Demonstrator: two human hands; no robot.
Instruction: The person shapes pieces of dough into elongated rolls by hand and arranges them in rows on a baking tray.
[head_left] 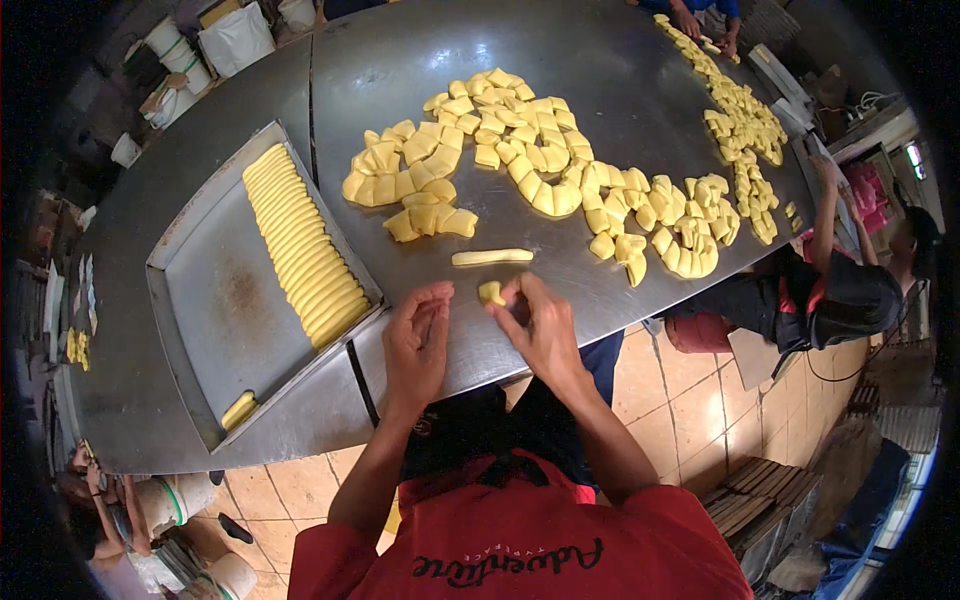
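Between the fingers of my right hand (540,325) is a small yellow dough piece (491,293), just above the metal table (420,272) or touching it. My left hand (418,335) is empty, its fingers stretched out beside that piece. Just beyond both hands lies a rolled dough stick (492,257). To the left, a metal tray (215,265) holds a long row of dough sticks (305,250) along its right side. A short dough stick (239,410) sits apart in its near corner. Cut dough pieces (520,130) form a winding heap farther out.
More dough pieces (745,130) spread along the table's right side. A person in dark clothes (830,290) sits at the right; another person's hands (705,30) work at the far right edge. White buckets (178,60) stand far left. Wooden slats (765,500) are stacked behind me on the right.
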